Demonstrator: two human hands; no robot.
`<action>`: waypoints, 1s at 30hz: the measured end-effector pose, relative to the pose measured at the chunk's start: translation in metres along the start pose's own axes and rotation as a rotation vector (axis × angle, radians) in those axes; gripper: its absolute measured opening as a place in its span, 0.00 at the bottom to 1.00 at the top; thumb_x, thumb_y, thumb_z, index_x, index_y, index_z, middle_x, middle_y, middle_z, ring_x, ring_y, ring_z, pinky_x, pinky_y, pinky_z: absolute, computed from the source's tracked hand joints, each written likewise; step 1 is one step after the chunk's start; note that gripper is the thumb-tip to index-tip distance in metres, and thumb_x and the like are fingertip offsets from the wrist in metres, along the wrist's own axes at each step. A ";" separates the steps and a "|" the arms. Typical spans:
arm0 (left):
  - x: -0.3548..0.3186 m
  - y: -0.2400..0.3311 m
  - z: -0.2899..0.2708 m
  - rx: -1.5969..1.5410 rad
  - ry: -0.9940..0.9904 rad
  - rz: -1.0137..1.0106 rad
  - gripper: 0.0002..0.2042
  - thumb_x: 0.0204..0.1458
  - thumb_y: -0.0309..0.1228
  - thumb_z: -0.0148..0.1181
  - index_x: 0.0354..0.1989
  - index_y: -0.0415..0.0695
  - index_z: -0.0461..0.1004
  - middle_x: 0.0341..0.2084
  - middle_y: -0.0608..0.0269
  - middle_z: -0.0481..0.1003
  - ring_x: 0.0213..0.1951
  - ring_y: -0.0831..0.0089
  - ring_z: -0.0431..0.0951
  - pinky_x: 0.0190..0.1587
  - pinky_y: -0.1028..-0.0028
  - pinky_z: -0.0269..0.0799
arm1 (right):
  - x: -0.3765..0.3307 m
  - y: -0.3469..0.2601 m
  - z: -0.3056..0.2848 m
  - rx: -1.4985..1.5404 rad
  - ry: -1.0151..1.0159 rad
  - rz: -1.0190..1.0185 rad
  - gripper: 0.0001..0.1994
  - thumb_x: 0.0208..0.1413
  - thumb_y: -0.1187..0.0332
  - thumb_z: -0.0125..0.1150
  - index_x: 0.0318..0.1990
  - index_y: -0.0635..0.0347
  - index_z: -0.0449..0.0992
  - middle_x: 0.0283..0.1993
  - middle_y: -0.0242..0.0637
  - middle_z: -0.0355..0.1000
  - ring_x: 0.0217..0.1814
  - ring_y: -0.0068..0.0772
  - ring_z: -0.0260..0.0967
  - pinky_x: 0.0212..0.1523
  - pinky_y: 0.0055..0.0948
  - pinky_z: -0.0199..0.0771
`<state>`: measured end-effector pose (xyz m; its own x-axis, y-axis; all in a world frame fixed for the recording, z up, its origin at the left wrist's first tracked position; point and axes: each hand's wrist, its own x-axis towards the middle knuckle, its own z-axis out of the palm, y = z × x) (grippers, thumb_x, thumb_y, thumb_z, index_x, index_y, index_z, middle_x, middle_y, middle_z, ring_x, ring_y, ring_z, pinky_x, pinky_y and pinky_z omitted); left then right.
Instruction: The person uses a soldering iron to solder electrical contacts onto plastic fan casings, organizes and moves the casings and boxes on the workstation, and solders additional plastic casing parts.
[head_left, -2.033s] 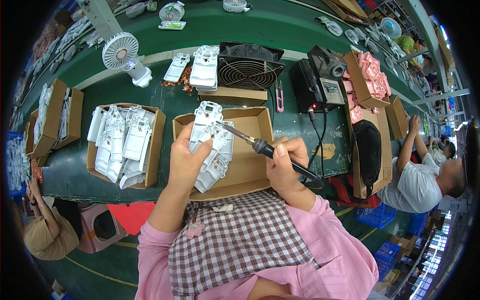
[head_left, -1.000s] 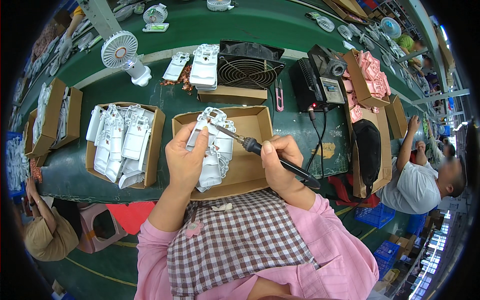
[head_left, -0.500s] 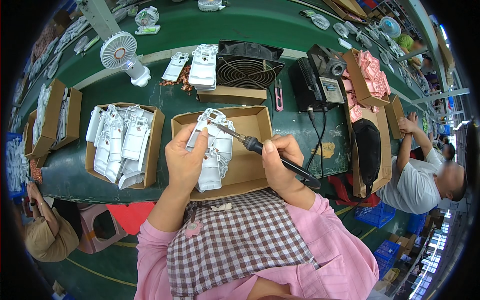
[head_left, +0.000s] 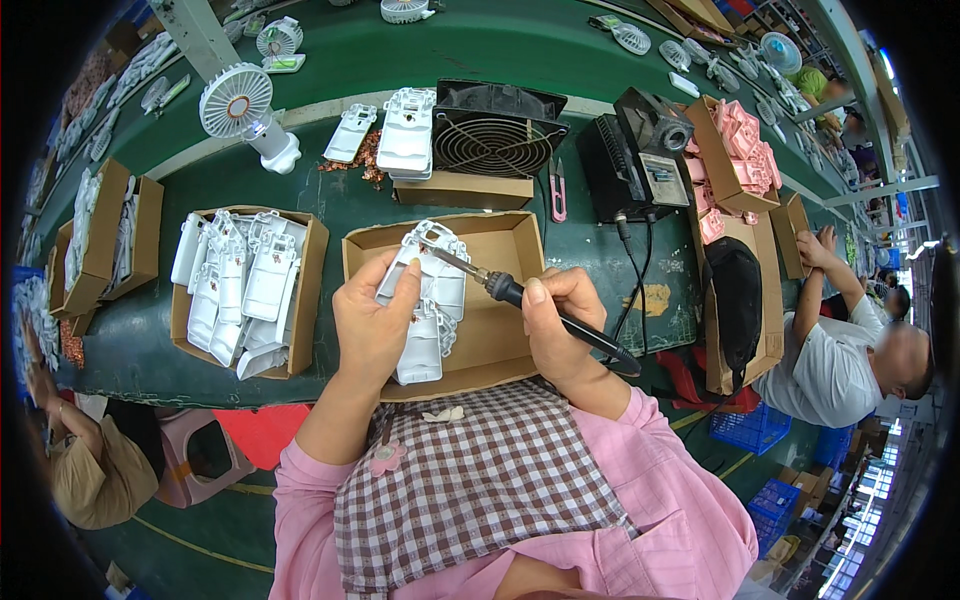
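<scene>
My left hand pinches a white plastic housing between thumb and fingers, over an open cardboard box. In my right hand is a soldering iron with a black handle, gripped like a pen. Its metal tip reaches left to the upper part of the held housing; whether it touches cannot be made out. Below the held piece, more white housings lie in the box. To the left, a second cardboard box is full of similar white housings.
Behind the box stands a black fan with a wire guard. Right of it lie pink-handled snips and a black soldering station with cables. A box of pink parts stands farther right. A white handheld fan stands left; co-workers sit at both sides.
My left hand and the housing have shifted very slightly down and right. The soldering iron stays almost where it was. Handheld fans on the belt behind have moved left.
</scene>
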<state>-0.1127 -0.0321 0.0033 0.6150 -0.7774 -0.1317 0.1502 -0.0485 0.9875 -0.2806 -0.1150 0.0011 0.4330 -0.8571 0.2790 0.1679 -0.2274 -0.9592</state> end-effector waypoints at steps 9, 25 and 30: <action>0.002 -0.001 -0.002 0.028 0.019 0.028 0.08 0.54 0.25 0.56 0.39 0.35 0.75 0.21 0.74 0.71 0.22 0.90 0.65 0.24 0.85 0.62 | 0.000 0.000 0.000 -0.003 0.011 -0.008 0.07 0.56 0.74 0.55 0.29 0.61 0.64 0.21 0.30 0.65 0.20 0.14 0.56 0.21 0.18 0.57; 0.003 0.066 -0.131 1.391 0.544 0.337 0.15 0.49 0.31 0.60 0.43 0.36 0.72 0.35 0.50 0.74 0.36 0.57 0.75 0.39 0.62 0.69 | -0.001 0.000 0.001 0.189 0.068 -0.036 0.07 0.57 0.73 0.53 0.29 0.60 0.62 0.21 0.29 0.61 0.17 0.12 0.53 0.18 0.15 0.52; 0.021 0.046 -0.170 1.232 0.331 0.054 0.24 0.43 0.36 0.66 0.46 0.36 0.69 0.36 0.48 0.73 0.39 0.55 0.74 0.41 0.63 0.68 | 0.000 0.002 -0.001 0.180 0.044 -0.013 0.07 0.56 0.74 0.53 0.29 0.60 0.62 0.21 0.29 0.61 0.18 0.12 0.52 0.20 0.16 0.52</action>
<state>0.0386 0.0554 0.0315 0.7874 -0.6123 0.0714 -0.5857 -0.7069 0.3965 -0.2809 -0.1162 -0.0009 0.3911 -0.8749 0.2857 0.3314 -0.1557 -0.9306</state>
